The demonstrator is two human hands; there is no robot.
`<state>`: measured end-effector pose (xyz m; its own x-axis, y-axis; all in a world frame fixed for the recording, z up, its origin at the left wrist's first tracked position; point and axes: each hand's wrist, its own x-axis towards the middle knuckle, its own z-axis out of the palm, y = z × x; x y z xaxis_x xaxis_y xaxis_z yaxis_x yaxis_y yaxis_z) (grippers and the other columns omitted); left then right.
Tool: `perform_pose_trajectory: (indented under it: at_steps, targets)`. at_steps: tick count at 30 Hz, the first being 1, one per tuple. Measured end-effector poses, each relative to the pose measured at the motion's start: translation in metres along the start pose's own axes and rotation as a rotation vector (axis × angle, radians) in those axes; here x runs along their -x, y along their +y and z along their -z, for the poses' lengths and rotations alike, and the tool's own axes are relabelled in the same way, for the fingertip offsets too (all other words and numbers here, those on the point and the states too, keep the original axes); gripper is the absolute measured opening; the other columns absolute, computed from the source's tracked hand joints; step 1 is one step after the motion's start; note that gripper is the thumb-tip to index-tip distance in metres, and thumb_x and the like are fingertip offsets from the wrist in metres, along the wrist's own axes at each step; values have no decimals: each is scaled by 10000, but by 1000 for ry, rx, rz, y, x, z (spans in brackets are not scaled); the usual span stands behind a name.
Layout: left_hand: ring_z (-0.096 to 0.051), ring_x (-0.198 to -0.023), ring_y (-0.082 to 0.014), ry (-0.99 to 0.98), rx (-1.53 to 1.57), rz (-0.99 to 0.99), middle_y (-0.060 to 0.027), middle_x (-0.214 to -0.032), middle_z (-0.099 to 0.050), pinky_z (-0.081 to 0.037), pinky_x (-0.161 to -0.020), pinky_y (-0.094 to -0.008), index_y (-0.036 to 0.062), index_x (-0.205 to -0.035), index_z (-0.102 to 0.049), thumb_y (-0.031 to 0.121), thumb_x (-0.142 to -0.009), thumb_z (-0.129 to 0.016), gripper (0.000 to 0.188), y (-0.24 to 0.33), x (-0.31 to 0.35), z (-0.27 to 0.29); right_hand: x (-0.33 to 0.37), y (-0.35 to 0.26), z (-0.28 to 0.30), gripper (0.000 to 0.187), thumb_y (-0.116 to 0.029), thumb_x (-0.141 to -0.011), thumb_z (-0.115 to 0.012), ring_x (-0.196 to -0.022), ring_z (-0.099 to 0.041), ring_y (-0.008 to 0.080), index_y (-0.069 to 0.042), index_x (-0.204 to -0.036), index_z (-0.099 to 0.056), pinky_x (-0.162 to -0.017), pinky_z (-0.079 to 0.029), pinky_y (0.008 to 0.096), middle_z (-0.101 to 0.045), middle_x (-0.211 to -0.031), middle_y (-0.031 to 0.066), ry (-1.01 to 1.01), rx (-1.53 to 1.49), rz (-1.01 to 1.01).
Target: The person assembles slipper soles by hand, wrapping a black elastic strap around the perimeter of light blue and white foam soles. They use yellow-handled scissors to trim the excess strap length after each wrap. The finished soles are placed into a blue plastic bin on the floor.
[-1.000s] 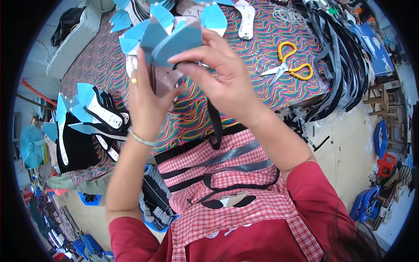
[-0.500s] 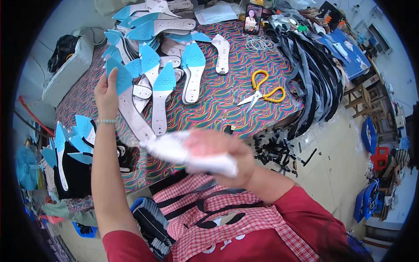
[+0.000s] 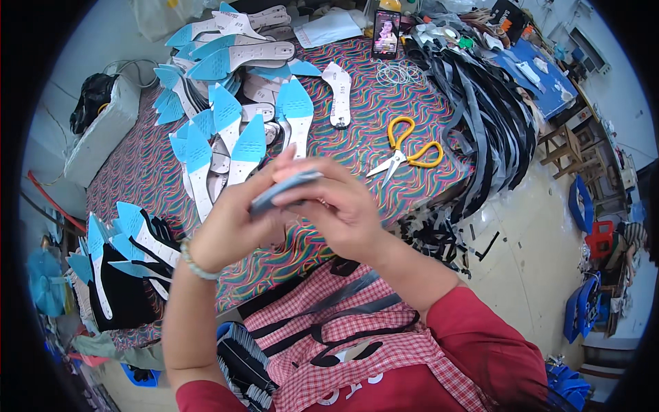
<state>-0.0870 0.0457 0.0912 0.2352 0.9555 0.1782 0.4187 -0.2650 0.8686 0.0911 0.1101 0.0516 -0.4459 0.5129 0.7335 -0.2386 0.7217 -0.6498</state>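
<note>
My left hand and my right hand meet above the near part of the table. Between their fingers they grip a thin blue-grey shoe insole, seen nearly edge-on and blurred, so most of its shape is hidden. Just beyond my hands lie loose white insoles with blue pointed ends, among them one insole beside my left hand and another insole farther back. A plain white insole lies apart from them.
Yellow-handled scissors lie partly spread on the patterned tablecloth. Black strips hang over the right edge. A phone stands at the back. More blue-tipped insoles stand at the left front, and scraps litter the floor.
My left hand has come down and right from the insole pile, and my right hand has moved up to meet it. The blurred white item in my right hand no longer shows.
</note>
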Motion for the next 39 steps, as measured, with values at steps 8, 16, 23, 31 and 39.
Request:
perform_pose_trajectory:
  at_steps: [8,16,23,31,39]
  targets:
    - [-586,-1062,-166,356,79,91,-139,-1185,-619,-454,-910,-290,-23,-1264,-517,-7,-902,-487,363,-31,41,-7,7,-12,-28,280,-8,-739,-666,-1102,-539,301,-125,-990,-712,-907,-450,413,-543,-1190,146,-22,33,134]
    - [-548,-1145,-204,269,225,84,-149,-1280,-551,-439,-953,-328,-27,-1303,-468,-91,-807,-516,503,-26,54,-1,17,-13,-26,251,-139,-714,-713,-1109,-508,336,-172,-963,-712,-854,-473,434,-528,-1183,77,-290,25,301]
    - [-378,-1330,-292,-116,145,113,-194,-1392,-439,-250,-1096,-389,-41,-1358,-415,190,-700,-703,755,31,65,28,18,-22,-35,182,-65,-784,-633,-963,-583,297,3,-953,-624,-805,-488,385,-586,-989,102,-332,-232,131]
    - [-572,-578,-133,490,-413,143,-125,-721,-662,-440,-535,-306,-32,-967,-649,172,-941,-527,238,6,33,-6,71,-26,-22,271,-52,-728,-760,-972,-614,247,-30,-982,-667,-810,-497,362,-615,-1044,68,-184,-137,107]
    - [-478,-1191,-294,627,-936,-172,-159,-1255,-537,-383,-973,-366,32,-1380,-374,289,-798,-721,725,-76,-19,86,115,-30,1,282,42,-763,-643,-1067,-548,255,-70,-1019,-678,-919,-440,373,-589,-1090,80,-63,-59,-186]
